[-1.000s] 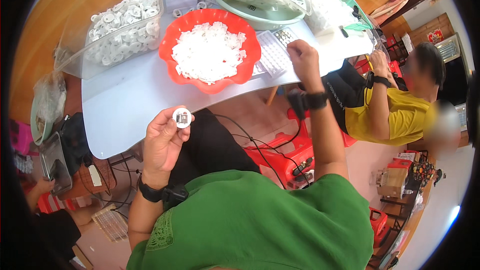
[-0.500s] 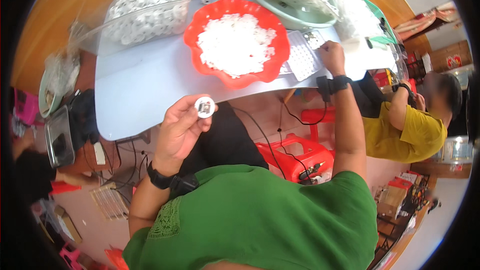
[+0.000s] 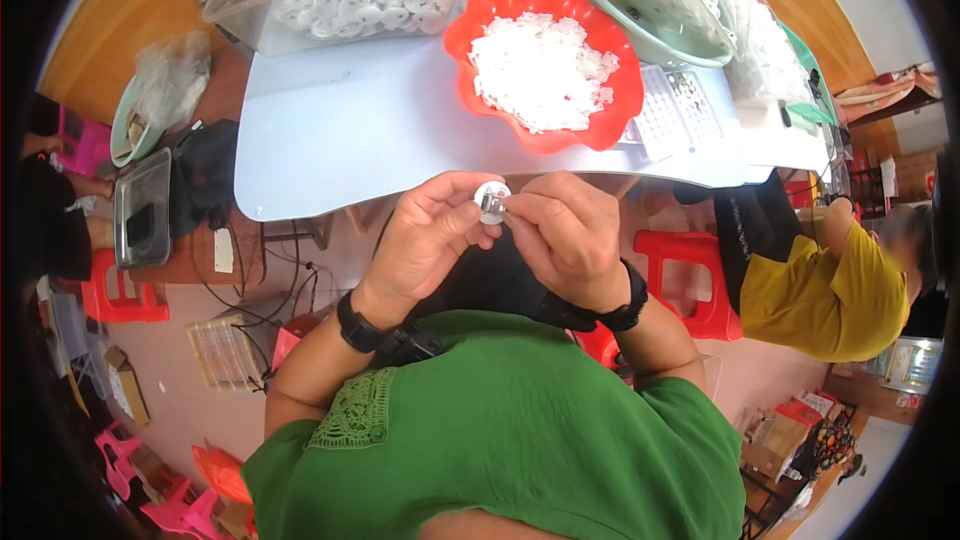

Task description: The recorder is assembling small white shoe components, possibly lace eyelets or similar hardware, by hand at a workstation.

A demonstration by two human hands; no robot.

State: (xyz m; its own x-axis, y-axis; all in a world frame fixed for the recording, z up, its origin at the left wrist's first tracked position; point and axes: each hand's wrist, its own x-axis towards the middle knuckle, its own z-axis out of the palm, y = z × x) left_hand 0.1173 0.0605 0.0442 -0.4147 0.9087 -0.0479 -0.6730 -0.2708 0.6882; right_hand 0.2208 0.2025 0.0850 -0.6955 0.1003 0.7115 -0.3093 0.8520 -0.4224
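My left hand (image 3: 425,240) pinches a small round white plastic piece (image 3: 487,190) by its edge, just in front of the table. The side facing up shows silvery metal parts in a recess. From the right, my right hand (image 3: 575,240) meets it with thumb and forefinger pressed together at the recess. Whatever those fingertips hold is too small to make out. Beyond my hands, a red wavy-rimmed bowl (image 3: 463,50) holds a heap of clear-white plastic pieces (image 3: 540,70). A white tray with round pockets (image 3: 660,125) lies right of the bowl, beside a tray of small silvery pieces (image 3: 697,100).
A clear bin (image 3: 250,15) of white round pieces stands at the back left. A pale green basin (image 3: 650,40) and a filled plastic bag (image 3: 770,60) are at the back right. Red stools (image 3: 690,260) and a person in yellow (image 3: 820,295) are to the right.
My right hand has come back from the trays to the white piece in my left hand. The left hand has moved right with the piece. The head view has shifted.
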